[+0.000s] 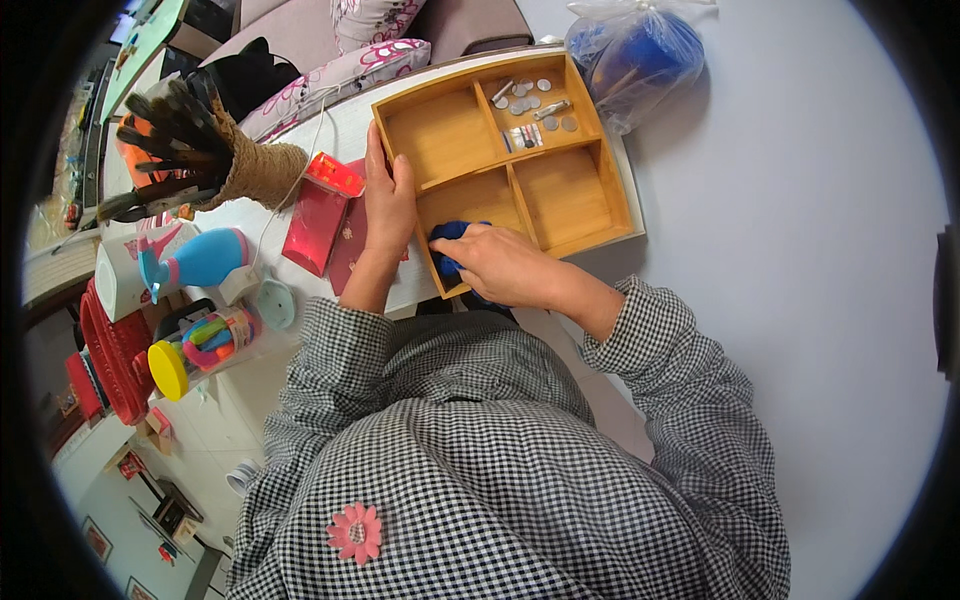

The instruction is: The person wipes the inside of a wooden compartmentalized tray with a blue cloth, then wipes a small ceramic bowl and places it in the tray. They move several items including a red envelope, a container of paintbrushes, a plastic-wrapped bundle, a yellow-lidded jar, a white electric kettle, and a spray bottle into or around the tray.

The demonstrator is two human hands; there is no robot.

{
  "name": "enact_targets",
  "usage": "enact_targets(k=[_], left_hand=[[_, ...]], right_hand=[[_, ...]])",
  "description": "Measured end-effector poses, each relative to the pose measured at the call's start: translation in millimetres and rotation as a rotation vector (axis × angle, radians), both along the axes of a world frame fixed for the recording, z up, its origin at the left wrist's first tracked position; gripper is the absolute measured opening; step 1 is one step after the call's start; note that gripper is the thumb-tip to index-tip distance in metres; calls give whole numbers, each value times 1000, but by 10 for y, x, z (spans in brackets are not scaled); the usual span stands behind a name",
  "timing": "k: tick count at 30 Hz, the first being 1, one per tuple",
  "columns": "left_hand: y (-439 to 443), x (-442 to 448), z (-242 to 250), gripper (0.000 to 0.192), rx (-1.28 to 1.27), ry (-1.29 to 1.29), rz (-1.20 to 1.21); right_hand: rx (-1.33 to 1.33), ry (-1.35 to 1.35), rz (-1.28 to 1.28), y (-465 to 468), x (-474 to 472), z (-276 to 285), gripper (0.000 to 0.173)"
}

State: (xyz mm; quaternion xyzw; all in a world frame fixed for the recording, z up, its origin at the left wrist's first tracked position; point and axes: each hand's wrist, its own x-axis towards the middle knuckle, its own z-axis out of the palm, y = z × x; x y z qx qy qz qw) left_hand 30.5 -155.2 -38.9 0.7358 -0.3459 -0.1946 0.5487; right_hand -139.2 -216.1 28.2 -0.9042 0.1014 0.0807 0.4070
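Before me lies a wooden tray [517,160] divided into compartments, its near edge towards my body. My left hand [389,196] grips the tray's left wall, with the thumb at the rim and the fingers outside. Inside the near-left compartment, my right hand [499,262] presses a dark blue cloth [450,231] into the left corner. Several coins [519,100], a nail clipper [551,110] and a small clear bag [523,138] with dark bits sit in the far-right compartment. The far-left and near-right compartments hold nothing that I can see.
Left of the tray are red envelopes [316,225], a rope-wrapped brush holder [262,166] with brushes, a blue spray bottle [206,257] and a yellow-lidded jar [169,370]. A white cable [289,191] crosses there. A knotted clear plastic bag [637,56] with blue contents touches the far-right corner.
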Motion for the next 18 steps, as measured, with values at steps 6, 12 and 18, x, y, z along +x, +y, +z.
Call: enact_targets(k=[6,12,18], left_hand=[[-51,-63,9,54,-23,-118,73],[-39,-27,-15,54,19,-159,56],[-64,-56,-93,55,-36,-167,86]], right_hand=[[-66,166,69,-1,238,-60,27],[792,254,60,-307,5,273,32],[745,685,-194,-25,-1337,628,24]])
